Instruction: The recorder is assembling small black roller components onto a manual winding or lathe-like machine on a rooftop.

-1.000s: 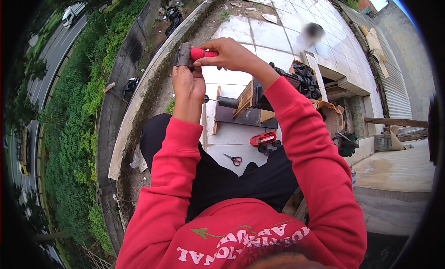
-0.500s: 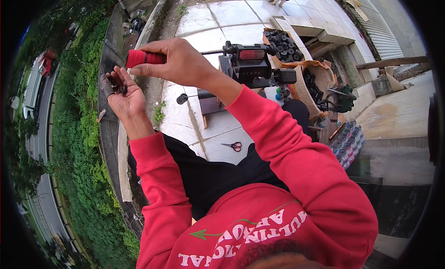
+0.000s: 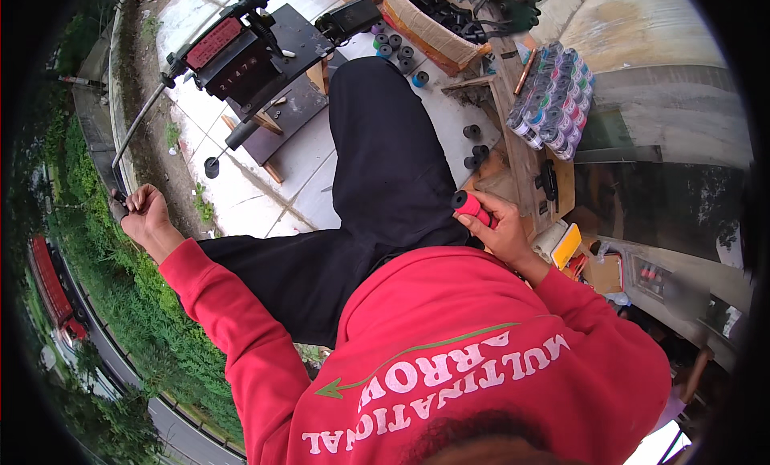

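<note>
Moved since the earlier frame: one spool, with our right hand point(image 3: 505, 234). Half a second ago it was just above the left palm; now it is over at our right, beside the thigh, well apart from the left hand point(image 3: 147, 220).

Spool point(image 3: 478, 210): one, short and cylindrical; body bright red; the end cap that shows is round and black, with a darker hole at its centre. Held tilted, the black end up and toward the lap, the red body running back under our fingers.

Our hands: right, closed around the red body, thumb and fingers on its sides, black end left uncovered. Left, raised at far left, fingers curled in and partly closed; a dark piece point(image 3: 118, 199) shows at the fingertips. We cannot tell what it is, nor whether the fingers grip it.

Nearby: one machine point(image 3: 228, 60), black with a red panel, on the low dark counter point(image 3: 303, 112) ahead of us, between the two hands but farther off. Loose black spools point(image 3: 480, 153) on the floor, just beyond the held one. One wrapped pack point(image 3: 553, 100) of many-coloured spools, farther right.
</note>
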Demonstrator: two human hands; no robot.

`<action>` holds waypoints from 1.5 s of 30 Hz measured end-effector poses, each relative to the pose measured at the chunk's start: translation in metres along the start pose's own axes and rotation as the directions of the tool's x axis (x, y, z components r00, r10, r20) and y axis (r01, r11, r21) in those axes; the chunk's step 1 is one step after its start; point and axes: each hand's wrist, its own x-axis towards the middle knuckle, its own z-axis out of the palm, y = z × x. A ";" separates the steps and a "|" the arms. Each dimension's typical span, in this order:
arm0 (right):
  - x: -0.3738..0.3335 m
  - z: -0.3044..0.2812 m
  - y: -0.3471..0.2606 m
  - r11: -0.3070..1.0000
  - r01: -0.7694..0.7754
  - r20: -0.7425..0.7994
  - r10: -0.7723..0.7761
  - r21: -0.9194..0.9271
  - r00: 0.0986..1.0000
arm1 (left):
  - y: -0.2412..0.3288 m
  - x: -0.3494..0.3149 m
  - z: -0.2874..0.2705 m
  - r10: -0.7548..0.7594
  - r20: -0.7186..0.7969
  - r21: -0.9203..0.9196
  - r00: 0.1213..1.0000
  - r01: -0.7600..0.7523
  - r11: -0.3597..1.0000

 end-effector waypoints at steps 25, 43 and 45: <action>-0.153 -0.029 0.301 0.427 -0.862 -0.197 0.902 0.274 0.385 | -0.049 0.042 -0.049 -0.261 -0.184 0.563 0.947 0.320 0.762; -0.160 -0.025 0.417 0.096 -0.981 -0.239 0.970 0.171 0.053 | -0.023 0.034 -0.071 -0.405 -0.293 0.883 0.866 0.083 -0.462; -0.150 -0.018 0.427 0.132 -0.959 -0.214 0.974 0.251 0.078 | -0.021 0.030 -0.070 -0.310 -0.309 0.886 0.899 0.154 -0.437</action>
